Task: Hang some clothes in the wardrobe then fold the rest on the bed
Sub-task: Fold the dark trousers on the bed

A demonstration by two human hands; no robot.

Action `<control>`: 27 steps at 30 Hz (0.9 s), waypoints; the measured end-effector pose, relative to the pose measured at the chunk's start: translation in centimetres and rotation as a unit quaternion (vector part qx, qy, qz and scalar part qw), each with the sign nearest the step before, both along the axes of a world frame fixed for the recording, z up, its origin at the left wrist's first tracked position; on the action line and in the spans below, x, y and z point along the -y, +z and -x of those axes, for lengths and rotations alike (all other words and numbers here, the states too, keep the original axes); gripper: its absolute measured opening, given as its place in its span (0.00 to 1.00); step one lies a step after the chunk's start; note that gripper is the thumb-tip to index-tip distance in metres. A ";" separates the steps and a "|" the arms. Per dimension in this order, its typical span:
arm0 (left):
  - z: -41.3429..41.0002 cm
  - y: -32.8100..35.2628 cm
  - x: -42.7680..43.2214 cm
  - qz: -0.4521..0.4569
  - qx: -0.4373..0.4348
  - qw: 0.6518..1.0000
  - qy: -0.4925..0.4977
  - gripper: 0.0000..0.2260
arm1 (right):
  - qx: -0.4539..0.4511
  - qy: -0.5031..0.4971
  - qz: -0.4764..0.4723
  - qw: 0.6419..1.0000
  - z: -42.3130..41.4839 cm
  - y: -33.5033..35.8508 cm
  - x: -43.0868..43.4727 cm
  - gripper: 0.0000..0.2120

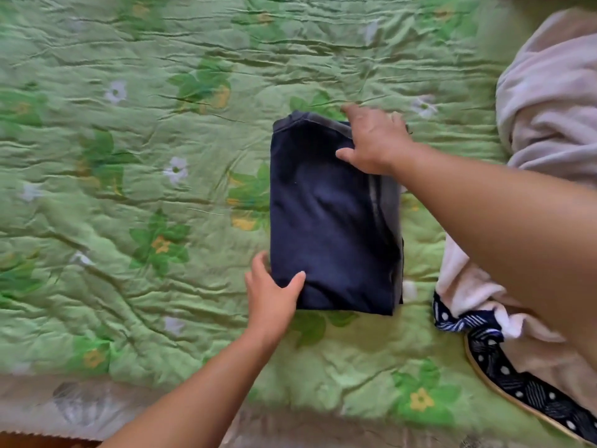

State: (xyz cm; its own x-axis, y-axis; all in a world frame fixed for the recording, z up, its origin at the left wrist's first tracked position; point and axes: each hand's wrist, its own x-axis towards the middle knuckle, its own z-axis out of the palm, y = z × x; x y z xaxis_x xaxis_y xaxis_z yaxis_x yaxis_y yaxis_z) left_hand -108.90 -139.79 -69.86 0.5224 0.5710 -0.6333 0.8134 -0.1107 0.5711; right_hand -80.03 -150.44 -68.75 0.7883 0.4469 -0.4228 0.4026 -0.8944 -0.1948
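Note:
A dark navy garment [329, 221], folded into a neat rectangle, lies on the green flowered bedspread [129, 189] near the middle of the bed. My left hand [271, 295] grips its near left corner, thumb on top and fingers tucked under the edge. My right hand [374, 140] holds the far right corner, thumb lying on the cloth and fingers curled over the far edge.
A heap of pale pink cloth [549, 108] lies along the right side of the bed. Under its near end shows a navy fabric with white dots and stripes [504, 367]. The bed's near edge [97, 409] runs along the bottom left.

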 end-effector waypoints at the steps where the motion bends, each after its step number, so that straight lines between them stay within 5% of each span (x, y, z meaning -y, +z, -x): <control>1: 0.0 -0.3 -0.2 0.090 0.008 0.995 0.041 0.23 | -0.011 0.021 0.016 1.000 -0.3 -0.2 -1.0 0.36; 4: 0.0 -0.6 -0.9 0.215 0.007 0.976 0.043 0.18 | -0.024 0.038 0.055 0.998 -1.4 -0.6 -2.5 0.25; 9: -1.2 1.2 -5.3 0.265 0.030 0.961 0.070 0.13 | -0.177 -0.103 -0.024 0.979 -2.2 1.5 -0.8 0.16; 15: -6.6 4.2 -16.5 0.211 0.145 0.954 0.155 0.15 | -0.377 -0.343 -0.208 0.835 1.1 1.7 5.8 0.24; 18: -8.9 3.1 -19.1 0.205 0.152 0.953 0.160 0.21 | -0.351 -0.409 -0.239 0.808 5.1 -0.9 6.0 0.23; 21: -8.3 0.9 -18.4 0.202 0.087 0.971 0.091 0.25 | -0.253 -0.443 -0.256 0.821 7.7 -3.5 4.7 0.27; 24: -7.8 -0.3 -17.5 0.190 0.095 0.974 0.072 0.28 | -0.166 -0.457 -0.264 0.833 8.3 -4.0 3.5 0.22; 27: -7.5 0.2 -16.8 0.221 0.101 0.970 -0.015 0.30 | -0.181 -0.457 -0.309 0.814 8.4 -3.6 3.3 0.17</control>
